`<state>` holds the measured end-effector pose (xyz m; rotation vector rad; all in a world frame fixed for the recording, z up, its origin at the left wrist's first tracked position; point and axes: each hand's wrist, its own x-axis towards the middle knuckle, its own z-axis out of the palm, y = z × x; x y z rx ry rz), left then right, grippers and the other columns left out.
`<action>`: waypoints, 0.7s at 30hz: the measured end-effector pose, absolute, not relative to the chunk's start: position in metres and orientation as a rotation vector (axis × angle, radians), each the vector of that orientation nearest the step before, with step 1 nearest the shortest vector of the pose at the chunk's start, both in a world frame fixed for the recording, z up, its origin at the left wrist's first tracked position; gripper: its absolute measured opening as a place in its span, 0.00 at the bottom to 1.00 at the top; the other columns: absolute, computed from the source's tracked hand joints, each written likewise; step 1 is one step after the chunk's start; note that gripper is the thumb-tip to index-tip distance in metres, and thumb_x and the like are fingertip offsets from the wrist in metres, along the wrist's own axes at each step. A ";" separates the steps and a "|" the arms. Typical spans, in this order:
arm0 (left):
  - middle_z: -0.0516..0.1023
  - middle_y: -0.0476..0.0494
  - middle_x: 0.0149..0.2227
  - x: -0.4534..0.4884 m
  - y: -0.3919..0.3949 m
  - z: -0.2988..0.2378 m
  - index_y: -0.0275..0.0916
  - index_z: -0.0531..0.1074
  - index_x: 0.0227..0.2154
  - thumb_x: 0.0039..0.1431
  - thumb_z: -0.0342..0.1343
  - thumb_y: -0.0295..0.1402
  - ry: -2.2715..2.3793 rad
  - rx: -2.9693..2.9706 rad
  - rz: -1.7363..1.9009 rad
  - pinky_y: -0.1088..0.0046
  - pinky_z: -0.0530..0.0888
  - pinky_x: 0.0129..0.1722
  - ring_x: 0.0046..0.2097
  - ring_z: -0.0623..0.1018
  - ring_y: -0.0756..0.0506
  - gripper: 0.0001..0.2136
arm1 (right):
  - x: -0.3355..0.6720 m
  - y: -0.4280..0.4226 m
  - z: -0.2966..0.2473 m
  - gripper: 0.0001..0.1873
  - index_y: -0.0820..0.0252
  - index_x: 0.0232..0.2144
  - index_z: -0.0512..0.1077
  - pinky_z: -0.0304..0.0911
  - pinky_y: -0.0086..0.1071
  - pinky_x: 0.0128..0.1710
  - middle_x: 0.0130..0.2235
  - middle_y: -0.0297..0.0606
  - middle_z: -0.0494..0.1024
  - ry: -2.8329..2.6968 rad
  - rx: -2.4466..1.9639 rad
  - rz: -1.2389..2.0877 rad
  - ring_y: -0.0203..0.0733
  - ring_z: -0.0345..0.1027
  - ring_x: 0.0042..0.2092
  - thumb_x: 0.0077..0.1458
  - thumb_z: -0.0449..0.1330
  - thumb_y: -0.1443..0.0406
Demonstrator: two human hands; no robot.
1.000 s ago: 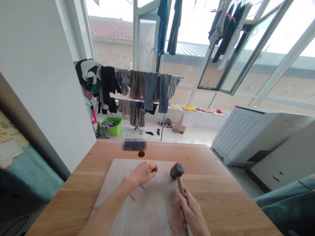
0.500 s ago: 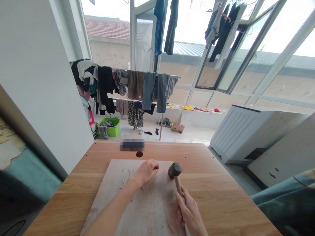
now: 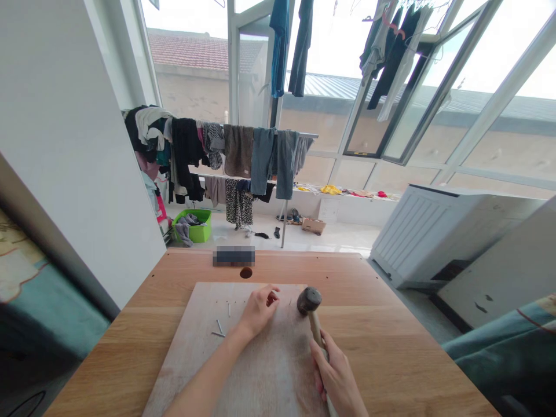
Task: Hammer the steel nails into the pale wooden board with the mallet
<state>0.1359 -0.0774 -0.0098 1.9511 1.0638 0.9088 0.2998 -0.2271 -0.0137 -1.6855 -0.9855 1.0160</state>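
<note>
A pale wooden board (image 3: 256, 376) lies on the wood-topped table. My left hand (image 3: 259, 311) is over its far half, thumb and fingers curled together; whatever they hold, if anything, is too small to make out. In my right hand (image 3: 330, 368) is the wooden handle of a rubber mallet (image 3: 309, 300), whose dark head is at the board's far right edge. Several nails lie loose left of my left wrist, among them one upper nail (image 3: 229, 310) and one lower nail (image 3: 218, 334). Small dark marks run along the board's far side.
The wooden table (image 3: 403, 347) has a round hole (image 3: 245, 273) near its far edge, beside a blurred-out dark item (image 3: 233, 256). Beyond stand a loaded clothes rack (image 3: 238, 150) and a green basin (image 3: 200, 231). A white cabinet (image 3: 412, 231) is at the right.
My left hand has turned a little and its fingers have shifted. The forearm has moved slightly right. My right hand and the mallet stay in place.
</note>
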 end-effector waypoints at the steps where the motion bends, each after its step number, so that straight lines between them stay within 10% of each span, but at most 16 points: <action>1: 0.81 0.48 0.32 0.135 -0.077 -0.011 0.39 0.75 0.42 0.54 0.55 0.24 1.060 1.939 0.916 0.75 0.73 0.36 0.31 0.77 0.48 0.13 | 0.300 -0.227 -0.013 0.31 0.62 0.49 0.66 0.53 0.24 0.09 0.13 0.20 0.61 -0.982 -1.676 1.016 0.34 0.55 0.12 0.54 0.56 0.44; 9: 0.82 0.48 0.31 0.133 -0.075 -0.014 0.39 0.75 0.40 0.54 0.55 0.25 1.039 1.923 0.938 0.76 0.73 0.35 0.30 0.77 0.49 0.11 | 0.294 -0.229 0.001 0.23 0.56 0.34 0.65 0.51 0.21 0.09 0.18 0.20 0.61 -0.986 -1.562 1.038 0.27 0.51 0.12 0.54 0.56 0.43; 21: 0.76 0.52 0.26 0.136 -0.077 -0.010 0.39 0.76 0.40 0.49 0.51 0.19 0.939 1.937 0.997 0.78 0.69 0.31 0.28 0.74 0.50 0.17 | 0.263 -0.211 0.014 0.27 0.61 0.50 0.67 0.50 0.20 0.08 0.22 0.23 0.66 -1.111 -1.565 1.080 0.28 0.56 0.12 0.57 0.56 0.48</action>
